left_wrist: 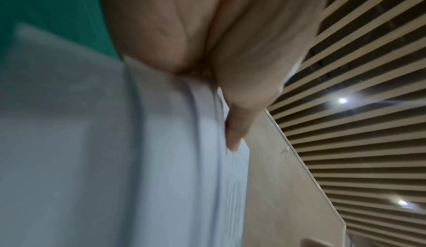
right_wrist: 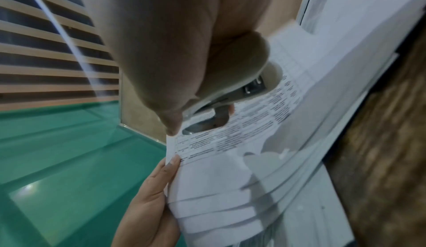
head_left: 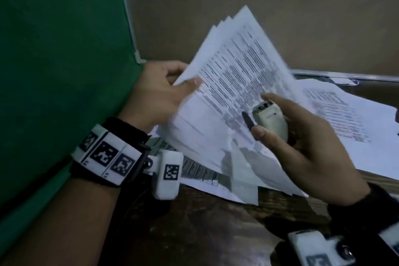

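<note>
Above the wooden tabletop (head_left: 205, 227), by a green partition (head_left: 60, 49), the left hand (head_left: 159, 93) pinches the raised paper stack (head_left: 233, 65) by a corner lying left of the right hand (head_left: 302, 149), whose grip curls round a stapler (head_left: 271, 120).

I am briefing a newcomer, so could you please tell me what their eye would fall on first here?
First comes the fanned sheaf of printed sheets, raised in the middle of the head view, one edge pinched by the left hand. Close in front of it the right hand grips a small beige stapler. A green panel fills the left side; more printed pages lie on the wooden table at right.
</note>
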`<state>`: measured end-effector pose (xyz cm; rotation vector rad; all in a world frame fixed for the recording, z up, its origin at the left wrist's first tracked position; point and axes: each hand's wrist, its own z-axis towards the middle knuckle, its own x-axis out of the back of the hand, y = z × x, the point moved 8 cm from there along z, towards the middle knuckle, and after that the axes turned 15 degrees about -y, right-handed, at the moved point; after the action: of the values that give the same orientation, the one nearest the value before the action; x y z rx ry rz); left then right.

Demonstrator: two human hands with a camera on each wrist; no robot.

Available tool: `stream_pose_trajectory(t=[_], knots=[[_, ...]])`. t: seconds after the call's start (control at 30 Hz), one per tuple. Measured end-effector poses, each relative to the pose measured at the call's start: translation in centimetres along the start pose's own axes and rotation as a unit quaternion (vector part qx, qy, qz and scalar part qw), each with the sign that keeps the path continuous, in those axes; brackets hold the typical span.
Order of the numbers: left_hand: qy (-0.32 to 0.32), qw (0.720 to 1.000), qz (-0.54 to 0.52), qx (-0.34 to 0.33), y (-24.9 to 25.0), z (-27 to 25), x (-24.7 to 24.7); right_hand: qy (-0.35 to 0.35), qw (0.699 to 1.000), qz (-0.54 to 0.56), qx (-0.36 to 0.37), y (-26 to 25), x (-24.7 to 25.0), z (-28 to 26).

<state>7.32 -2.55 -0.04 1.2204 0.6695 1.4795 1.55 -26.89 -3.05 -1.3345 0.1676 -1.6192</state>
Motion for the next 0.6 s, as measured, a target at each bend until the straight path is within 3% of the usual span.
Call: stream_pose_trajectory(t=[0.1, 0.17, 0.4, 0.6], knots=[[-0.121, 0.992, 0.029, 0.029, -0.4, -0.1, -2.3, -0.036, 0.999, -0.022, -0.017, 0.5, -0.7, 0.1], [-0.159, 0.986, 0.028, 0.029, -0.2, -0.3, -3.2, -0.037, 0.998, -0.04, -0.019, 0.6, -0.8, 0.2], [-0.208, 0.977, 0.037, 0.011, 0.9, -1.2, -6.3, -0.021, 0.998, -0.065, 0.0, 0.4, -0.6, 0.3], [-0.213, 0.976, 0.037, 0.018, 0.6, -1.3, -7.4, -0.006, 0.998, -0.062, -0.013, 0.6, -0.3, 0.3]])
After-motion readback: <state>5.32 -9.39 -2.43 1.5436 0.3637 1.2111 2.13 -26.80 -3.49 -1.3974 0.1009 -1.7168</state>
